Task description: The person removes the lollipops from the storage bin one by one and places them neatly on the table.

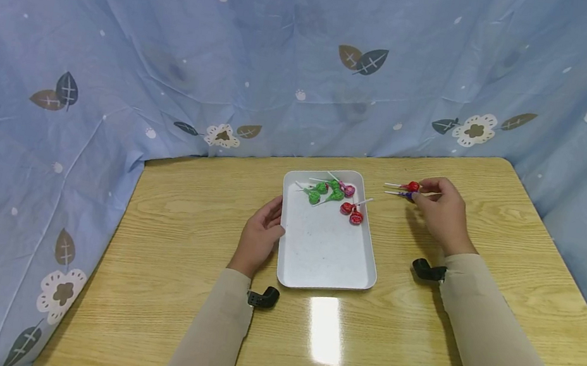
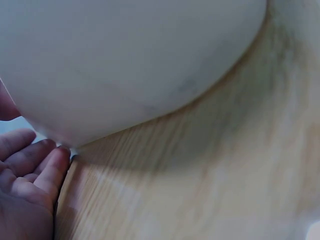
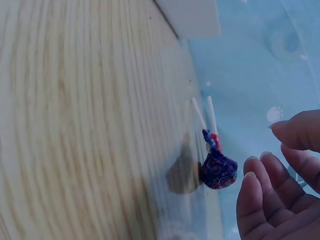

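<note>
A white rectangular tray lies on the table, with several wrapped lollipops in its far half. My left hand grips the tray's left side, thumb at the rim and fingers along the outside; in the left wrist view the tray wall covers part of that hand. Right of the tray, a red lollipop and a purple lollipop lie side by side, sticks pointing left. My right hand is beside their candy ends. The right wrist view shows a gap between its thumb and fingers, apart from the purple lollipop.
Inside the tray are green lollipops, a pink lollipop and two red lollipops; one stick pokes over the right rim. A blue patterned curtain hangs behind the wooden table.
</note>
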Demonstrator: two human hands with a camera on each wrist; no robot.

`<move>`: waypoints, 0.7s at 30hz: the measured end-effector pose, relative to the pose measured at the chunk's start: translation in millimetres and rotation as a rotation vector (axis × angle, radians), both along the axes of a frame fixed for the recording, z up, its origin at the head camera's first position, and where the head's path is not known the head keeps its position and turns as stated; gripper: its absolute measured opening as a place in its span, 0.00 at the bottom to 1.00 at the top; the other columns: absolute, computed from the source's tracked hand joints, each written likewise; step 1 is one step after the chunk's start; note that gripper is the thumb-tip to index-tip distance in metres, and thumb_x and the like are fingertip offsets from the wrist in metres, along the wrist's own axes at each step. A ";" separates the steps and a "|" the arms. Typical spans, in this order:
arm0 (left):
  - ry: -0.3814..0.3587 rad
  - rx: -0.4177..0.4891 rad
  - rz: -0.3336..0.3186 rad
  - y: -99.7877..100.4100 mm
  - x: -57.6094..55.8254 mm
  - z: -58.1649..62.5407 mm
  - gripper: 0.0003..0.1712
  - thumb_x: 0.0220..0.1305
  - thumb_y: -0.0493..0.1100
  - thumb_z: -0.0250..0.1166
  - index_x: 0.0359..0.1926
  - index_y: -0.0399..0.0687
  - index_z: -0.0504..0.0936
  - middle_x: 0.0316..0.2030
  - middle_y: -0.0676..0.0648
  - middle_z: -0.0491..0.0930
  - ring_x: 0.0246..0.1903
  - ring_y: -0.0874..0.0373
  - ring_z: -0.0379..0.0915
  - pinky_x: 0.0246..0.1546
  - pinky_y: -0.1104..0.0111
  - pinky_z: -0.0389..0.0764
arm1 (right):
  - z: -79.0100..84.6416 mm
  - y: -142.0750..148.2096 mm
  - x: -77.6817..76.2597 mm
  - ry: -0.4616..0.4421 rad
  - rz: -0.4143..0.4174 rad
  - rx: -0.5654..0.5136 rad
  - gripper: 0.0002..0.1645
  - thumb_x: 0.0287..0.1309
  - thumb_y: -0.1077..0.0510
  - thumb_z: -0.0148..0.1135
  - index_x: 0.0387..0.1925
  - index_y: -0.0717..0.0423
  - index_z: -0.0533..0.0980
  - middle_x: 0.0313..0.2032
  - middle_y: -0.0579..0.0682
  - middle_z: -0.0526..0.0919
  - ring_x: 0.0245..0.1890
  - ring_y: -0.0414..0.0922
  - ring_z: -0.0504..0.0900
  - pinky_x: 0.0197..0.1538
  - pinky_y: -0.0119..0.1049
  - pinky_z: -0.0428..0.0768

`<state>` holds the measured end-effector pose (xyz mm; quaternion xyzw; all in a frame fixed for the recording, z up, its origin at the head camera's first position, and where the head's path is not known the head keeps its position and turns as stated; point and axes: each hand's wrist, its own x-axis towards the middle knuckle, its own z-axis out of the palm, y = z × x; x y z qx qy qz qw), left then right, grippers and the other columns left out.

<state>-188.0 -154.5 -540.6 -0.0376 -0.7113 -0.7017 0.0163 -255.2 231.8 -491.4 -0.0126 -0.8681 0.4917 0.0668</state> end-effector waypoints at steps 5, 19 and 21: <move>-0.015 0.000 0.008 0.4 -0.4 0.1 0.42 0.67 0.25 0.57 0.82 0.39 0.67 0.75 0.40 0.73 0.71 0.51 0.73 0.68 0.63 0.76 | 4.6 -4.7 1.3 -0.003 0.025 -0.015 0.22 0.78 0.57 0.66 0.64 0.65 0.76 0.57 0.62 0.81 0.49 0.51 0.77 0.40 0.30 0.76; 0.000 0.009 0.001 0.5 -0.7 -1.0 0.42 0.67 0.23 0.55 0.82 0.39 0.66 0.75 0.38 0.72 0.72 0.48 0.71 0.70 0.60 0.75 | 14.4 -26.6 1.7 0.074 0.089 -0.025 0.19 0.76 0.60 0.66 0.61 0.66 0.77 0.52 0.62 0.82 0.48 0.53 0.76 0.46 0.35 0.75; -0.001 0.012 0.001 0.3 -0.7 -1.1 0.42 0.67 0.23 0.56 0.82 0.39 0.66 0.75 0.38 0.72 0.72 0.48 0.71 0.70 0.61 0.75 | 16.2 -30.5 2.0 0.071 0.100 -0.026 0.19 0.75 0.60 0.67 0.61 0.66 0.77 0.53 0.62 0.82 0.48 0.53 0.76 0.47 0.36 0.76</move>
